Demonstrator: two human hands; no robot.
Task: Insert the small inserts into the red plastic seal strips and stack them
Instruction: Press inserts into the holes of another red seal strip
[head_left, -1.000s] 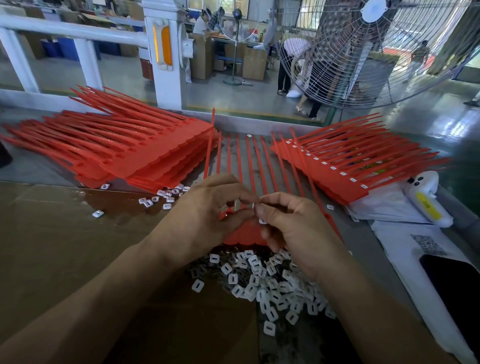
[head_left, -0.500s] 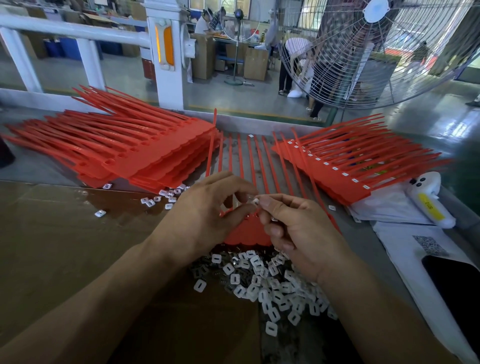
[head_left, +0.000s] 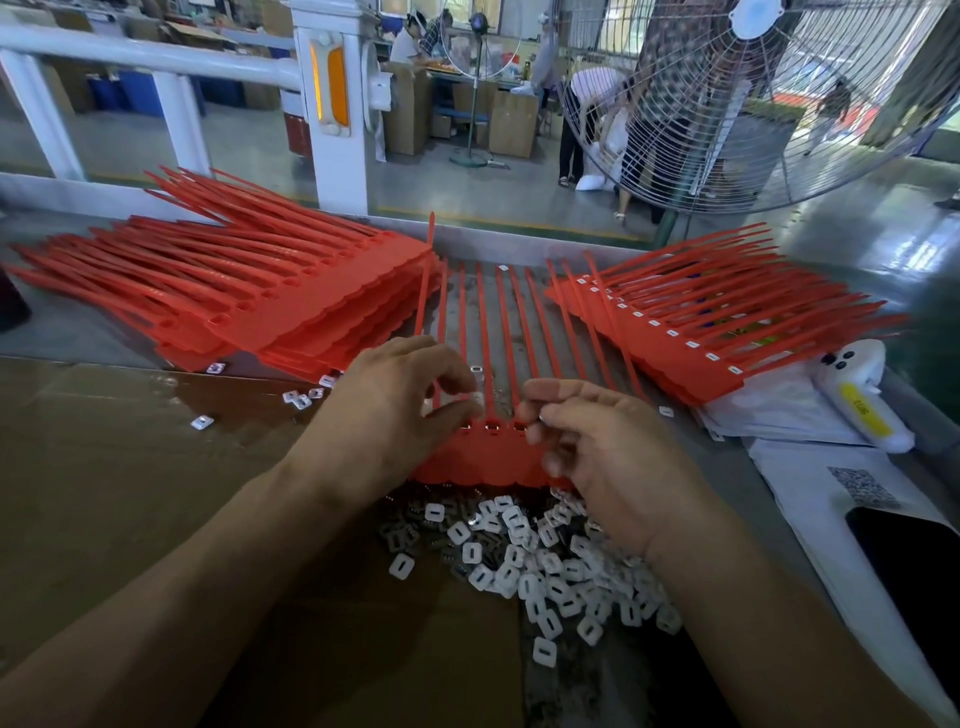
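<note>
1. Pressing a small white insert (head_left: 477, 399) toward a socket, the left hand (head_left: 395, 400) pinches it between thumb and fingertip over the head band of the red seal strip (head_left: 483, 457), which lies flat on the table (head_left: 104, 467) with its tails pointing away from the worker.
2. Hovering just right of that insert, the right hand (head_left: 587, 447) curls its fingers over the band; whether its grip holds another insert cannot be told.
3. Seating well likely means squaring the insert over its opening before pushing, since a tilted piece could jam or pop out.
4. Feeding from the loose insert pile (head_left: 545, 566), just nearer the worker than the strip, keeps reaches short.
5. Waiting left of the strip is the unfilled stack (head_left: 270, 312); the finished stack (head_left: 701, 332), showing white inserts, sits right.
</note>
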